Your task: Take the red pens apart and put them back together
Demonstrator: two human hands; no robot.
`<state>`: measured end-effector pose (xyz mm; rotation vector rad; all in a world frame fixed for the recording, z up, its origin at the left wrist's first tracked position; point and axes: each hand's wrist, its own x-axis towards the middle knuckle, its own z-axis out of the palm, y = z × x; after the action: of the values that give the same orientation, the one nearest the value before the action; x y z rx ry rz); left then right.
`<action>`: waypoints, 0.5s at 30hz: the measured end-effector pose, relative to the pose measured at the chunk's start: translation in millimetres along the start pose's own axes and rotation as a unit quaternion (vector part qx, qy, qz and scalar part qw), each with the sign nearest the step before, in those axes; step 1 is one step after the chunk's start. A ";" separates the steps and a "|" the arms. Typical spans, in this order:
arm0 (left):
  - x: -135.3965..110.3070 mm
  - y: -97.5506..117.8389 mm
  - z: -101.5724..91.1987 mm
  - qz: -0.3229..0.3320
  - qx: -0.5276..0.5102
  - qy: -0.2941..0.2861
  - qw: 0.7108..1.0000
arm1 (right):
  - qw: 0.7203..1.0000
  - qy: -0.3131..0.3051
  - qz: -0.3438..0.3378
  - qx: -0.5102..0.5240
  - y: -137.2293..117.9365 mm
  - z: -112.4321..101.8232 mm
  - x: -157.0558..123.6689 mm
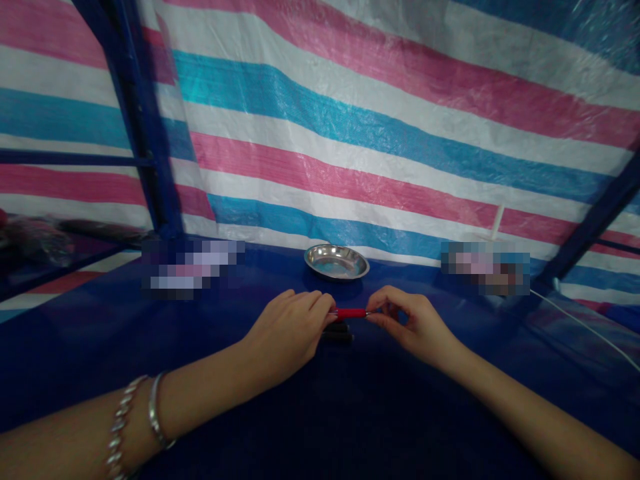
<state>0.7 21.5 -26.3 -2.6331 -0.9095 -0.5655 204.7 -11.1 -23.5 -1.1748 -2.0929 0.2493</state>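
Observation:
A red pen (pixel 352 313) is held level between my two hands, above the blue table. My left hand (pixel 295 330) is closed around its left end, which the fingers hide. At the pen's right end, the thumb and fingertips of my right hand (pixel 407 323) pinch the tip. Just below and behind my left fingers lie dark pens or pen parts (pixel 341 333), partly covered by that hand. Beyond my hands a shallow round metal dish (pixel 337 262) stands on the table; I cannot make out anything in it.
The blue table (pixel 240 427) reaches back to a striped plastic sheet (pixel 320 147). Blurred items stand at the left (pixel 193 268) and right (pixel 485 268). A white cord (pixel 585 327) runs along the right side. Blue metal posts (pixel 137 120) frame the back.

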 end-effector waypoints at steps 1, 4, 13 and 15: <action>0.3 0.1 0.2 -0.001 -0.001 -0.001 1.000 | 1.000 0.001 -0.002 -0.003 -0.4 -0.1 -0.2; 0.9 0.2 1.0 -0.001 -0.006 0.001 1.000 | 1.000 0.003 -0.005 -0.013 -1.7 -0.6 -0.5; -0.4 0.4 0.7 -0.008 -0.015 -0.008 1.000 | 0.999 0.006 -0.022 -0.030 -2.6 -0.9 -0.1; -0.5 0.6 0.4 -0.011 -0.013 -0.014 1.000 | 0.999 0.005 -0.028 -0.032 -2.4 -0.7 -0.4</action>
<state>0.8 21.0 -27.0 -2.6630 -0.9472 -0.5508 203.7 -12.8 -22.0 -1.1511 -2.1351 0.1503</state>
